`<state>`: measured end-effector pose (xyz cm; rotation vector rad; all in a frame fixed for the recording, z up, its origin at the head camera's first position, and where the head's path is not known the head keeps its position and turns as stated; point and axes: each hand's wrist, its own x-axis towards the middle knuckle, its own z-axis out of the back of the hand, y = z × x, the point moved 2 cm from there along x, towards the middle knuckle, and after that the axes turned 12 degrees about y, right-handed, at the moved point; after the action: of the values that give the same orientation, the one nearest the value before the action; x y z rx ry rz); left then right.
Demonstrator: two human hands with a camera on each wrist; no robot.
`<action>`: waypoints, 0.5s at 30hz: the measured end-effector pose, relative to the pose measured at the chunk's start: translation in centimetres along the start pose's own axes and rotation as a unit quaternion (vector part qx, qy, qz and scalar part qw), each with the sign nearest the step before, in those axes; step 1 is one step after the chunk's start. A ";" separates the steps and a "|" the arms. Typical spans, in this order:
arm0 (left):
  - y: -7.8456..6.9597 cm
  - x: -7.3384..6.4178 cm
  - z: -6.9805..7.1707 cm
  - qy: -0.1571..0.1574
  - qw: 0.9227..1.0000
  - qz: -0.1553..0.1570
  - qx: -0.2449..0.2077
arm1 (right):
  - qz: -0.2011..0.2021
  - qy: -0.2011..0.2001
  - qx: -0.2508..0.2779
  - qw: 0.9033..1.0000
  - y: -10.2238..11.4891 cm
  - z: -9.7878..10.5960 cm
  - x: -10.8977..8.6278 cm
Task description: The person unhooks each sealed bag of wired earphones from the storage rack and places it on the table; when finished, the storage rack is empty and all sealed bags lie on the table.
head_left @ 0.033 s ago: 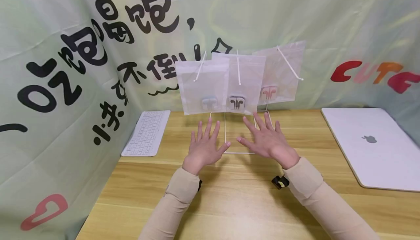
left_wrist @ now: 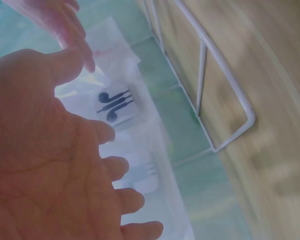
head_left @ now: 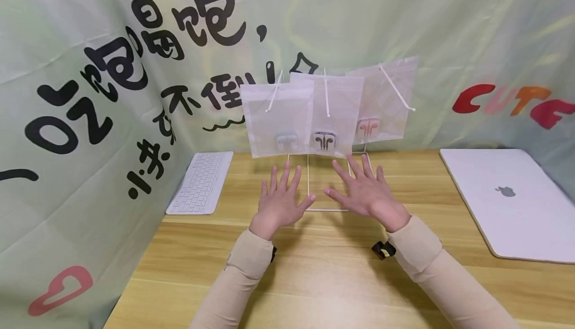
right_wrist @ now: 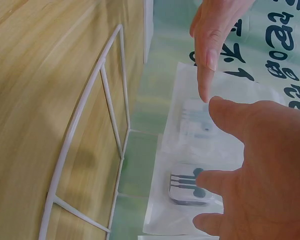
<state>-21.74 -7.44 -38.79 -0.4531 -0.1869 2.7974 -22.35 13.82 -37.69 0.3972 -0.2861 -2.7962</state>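
My left hand (head_left: pixel 282 201) and right hand (head_left: pixel 366 189) are held over the table with fingers spread, both holding nothing. In front of them stands a white wire rack (head_left: pixel 328 210). Three translucent zip bags hang from its prongs: a left bag (head_left: pixel 276 109), a middle bag (head_left: pixel 343 104) and a right bag (head_left: pixel 395 99). Each contains a small earphone case: a pale one (head_left: pixel 286 142), one with dark earphones (head_left: pixel 325 141) and one with pink earphones (head_left: pixel 368 128). In the left wrist view, the left fingers (left_wrist: pixel 132 200) overlap the bags; the right wrist view shows the rack's base (right_wrist: pixel 80 115) beside the right hand.
A white keyboard (head_left: pixel 199 183) lies at the left of the wooden table (head_left: pixel 314 289). At the right rests a closed silver laptop (head_left: pixel 516 209). A printed cloth (head_left: pixel 359 14) with black characters and coloured letters hangs behind and at the sides.
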 end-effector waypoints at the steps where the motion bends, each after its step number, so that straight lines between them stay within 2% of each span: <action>1: 0.0 0.0 0.0 -0.001 1.000 -0.002 -0.001 | 0.000 0.000 0.001 1.000 0.0 0.0 0.0; 10: -0.2 -0.1 0.0 -0.010 1.000 -0.007 -0.004 | -0.003 -0.003 0.005 1.000 -0.5 0.0 -0.3; 15: -0.2 -0.1 0.2 -0.015 1.000 -0.009 -0.008 | -0.019 0.009 -0.002 1.000 -1.2 0.0 -0.6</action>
<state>-21.64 -7.30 -38.52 -0.4108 -0.2195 2.7881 -22.15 15.17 -37.83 0.4304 -0.2712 -2.8276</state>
